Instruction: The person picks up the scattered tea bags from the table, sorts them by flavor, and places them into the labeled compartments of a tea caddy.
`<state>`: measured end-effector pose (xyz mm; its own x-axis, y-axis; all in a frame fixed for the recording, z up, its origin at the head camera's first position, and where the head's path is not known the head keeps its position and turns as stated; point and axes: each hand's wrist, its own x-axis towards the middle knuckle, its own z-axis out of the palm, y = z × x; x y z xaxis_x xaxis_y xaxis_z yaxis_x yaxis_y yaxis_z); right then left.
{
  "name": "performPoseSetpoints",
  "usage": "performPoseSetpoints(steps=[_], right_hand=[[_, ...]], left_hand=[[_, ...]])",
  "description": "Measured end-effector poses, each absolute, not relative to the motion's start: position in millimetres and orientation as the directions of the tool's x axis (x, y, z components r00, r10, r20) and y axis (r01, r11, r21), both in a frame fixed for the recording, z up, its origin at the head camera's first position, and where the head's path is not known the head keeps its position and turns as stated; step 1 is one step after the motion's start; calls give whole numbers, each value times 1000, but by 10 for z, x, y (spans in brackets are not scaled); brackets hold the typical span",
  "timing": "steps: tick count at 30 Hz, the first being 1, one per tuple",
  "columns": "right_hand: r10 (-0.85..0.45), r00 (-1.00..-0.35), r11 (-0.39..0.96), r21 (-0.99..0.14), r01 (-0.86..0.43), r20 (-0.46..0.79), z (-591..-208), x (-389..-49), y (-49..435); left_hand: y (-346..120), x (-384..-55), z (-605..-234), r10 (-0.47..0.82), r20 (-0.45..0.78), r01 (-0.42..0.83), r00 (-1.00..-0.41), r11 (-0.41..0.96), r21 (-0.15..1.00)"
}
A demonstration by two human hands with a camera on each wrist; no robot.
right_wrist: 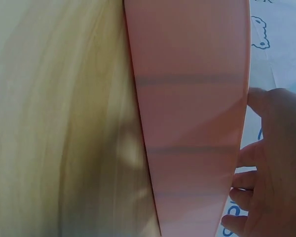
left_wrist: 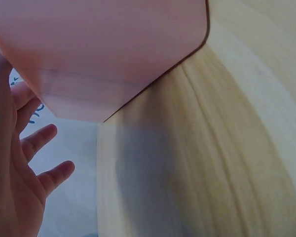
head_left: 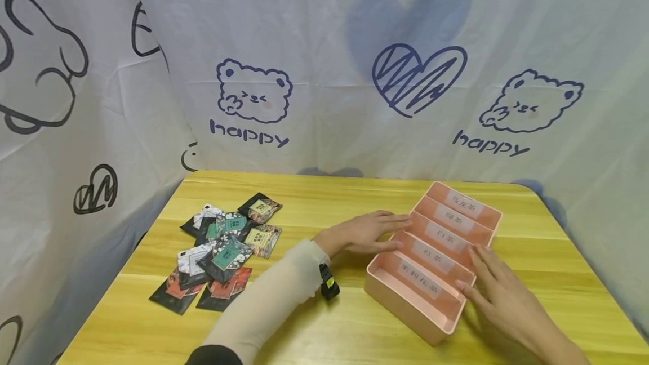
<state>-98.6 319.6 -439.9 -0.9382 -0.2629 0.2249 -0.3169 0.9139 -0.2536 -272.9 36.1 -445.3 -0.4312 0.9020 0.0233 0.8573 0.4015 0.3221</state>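
Observation:
A pink divided box [head_left: 400,310] sits at an angle on the table, with white paper labels in Chinese characters on its slanted compartment walls. At its left long side is my left hand [head_left: 366,234], fingers extended, fingertips right at the rim. My right hand [head_left: 507,297] rests fingertips and thumb along the opposite rim. In the left wrist view the box's smooth outer wall [left_wrist: 118,49] stands beside my loosely spread fingers. The right wrist view has my thumb and fingers against the upper edge of the other long wall [right_wrist: 192,113]. Neither hand encloses anything.
Small tea packets lie in an overlapping pile on the left: yellow-labelled [head_left: 261,209], teal-labelled [head_left: 226,255], white [head_left: 192,262] and red-labelled [head_left: 223,290]. A black strap [head_left: 328,283] hangs by my left wrist. Behind the yellow wooden table [head_left: 345,331] hangs a printed white cloth [head_left: 324,32].

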Motion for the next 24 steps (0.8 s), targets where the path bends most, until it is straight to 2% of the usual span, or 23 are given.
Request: performPoseSetpoints(steps=[5, 12, 18, 24], right_hand=[[-262, -942, 914, -260, -311, 208, -4404, -949, 3168], [-276, -941, 903, -282, -324, 198, -4363, -1033, 3109], [-324, -923, 882, -286, -374, 206, -4342, -1088, 3100], [-349, -923, 872, -304, -383, 161, -4352, -1100, 3098]], left_hand=[[351, -2722, -4485, 911, 1, 863, -413, 392, 318], [176, -2735, -4461, 902, 21, 868, -431, 408, 283], [41, -2669, -4437, 895, 39, 864, -444, 416, 282], [-70, -2558, -4513, 894, 66, 862, -443, 405, 305]])
